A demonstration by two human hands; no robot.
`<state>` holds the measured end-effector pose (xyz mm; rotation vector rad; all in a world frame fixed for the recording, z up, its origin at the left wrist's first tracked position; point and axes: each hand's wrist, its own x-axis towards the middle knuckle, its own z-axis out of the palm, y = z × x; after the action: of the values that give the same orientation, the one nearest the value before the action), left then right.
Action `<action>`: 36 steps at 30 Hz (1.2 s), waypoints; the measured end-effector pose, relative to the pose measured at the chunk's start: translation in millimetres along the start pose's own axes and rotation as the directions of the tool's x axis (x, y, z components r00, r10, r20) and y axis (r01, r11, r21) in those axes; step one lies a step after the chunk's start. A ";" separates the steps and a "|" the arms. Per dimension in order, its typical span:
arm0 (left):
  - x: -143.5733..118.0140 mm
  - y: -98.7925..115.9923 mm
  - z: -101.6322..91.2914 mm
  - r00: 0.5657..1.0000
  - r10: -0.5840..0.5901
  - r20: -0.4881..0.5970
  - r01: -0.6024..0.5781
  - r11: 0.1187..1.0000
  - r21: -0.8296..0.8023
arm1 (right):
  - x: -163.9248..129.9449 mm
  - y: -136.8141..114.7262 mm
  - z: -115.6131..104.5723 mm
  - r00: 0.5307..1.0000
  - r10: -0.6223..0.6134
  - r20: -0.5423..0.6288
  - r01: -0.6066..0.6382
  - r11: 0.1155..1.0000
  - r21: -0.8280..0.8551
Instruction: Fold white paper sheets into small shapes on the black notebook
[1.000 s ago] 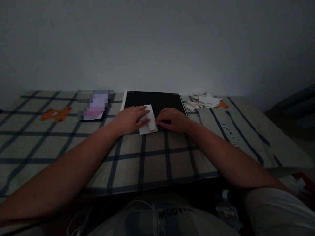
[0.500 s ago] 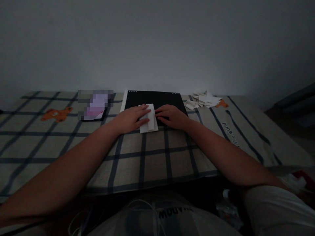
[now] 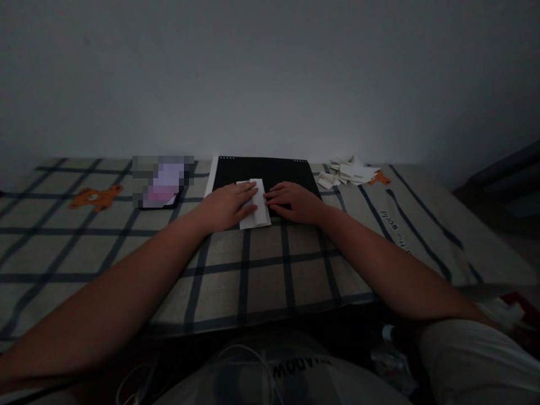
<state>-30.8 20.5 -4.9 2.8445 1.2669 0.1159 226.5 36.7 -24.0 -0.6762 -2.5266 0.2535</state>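
While the folded white paper strip lies at the near edge of the flat black rectangular board, partly hanging over onto the checked cloth, both of my hands press down on it. My left hand lies flat across its left side, fingers stretched out over the paper, so this grip is spread open and pinning rather than clasping. My right hand rests palm down just beside the strip's right edge, fingertips touching the paper; that grip is also flat and loose, closed around nothing. The strip stands lengthwise away from me, with a raised fold running along its middle.

Under the board and my forearms spreads the beige bedspread with dark blue checks, which bears a small orange bear print far to the left. Between that print and the board lies a dark phone with a lit, blurred screen. Off to the right of the board, well apart from my hands, sits a loose heap of small white folded paper pieces. Behind everything rises a plain grey wall.
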 end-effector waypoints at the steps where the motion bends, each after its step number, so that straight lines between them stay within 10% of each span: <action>1: 0.1 -0.1 0.3 1.000 -0.001 0.000 0.001 1.000 -0.008 | -0.1 0.1 0.1 1.000 -0.003 0.001 0.003 1.000 0.010; 36: 3.9 0.0 2.2 1.000 0.027 0.004 -0.027 0.999 0.029 | -0.5 -1.7 -1.8 0.993 0.107 -0.056 -0.097 0.983 0.159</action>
<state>-28.0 23.4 -6.9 2.8854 1.2406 0.0942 227.1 35.1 -22.2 -0.7402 -2.3850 0.4531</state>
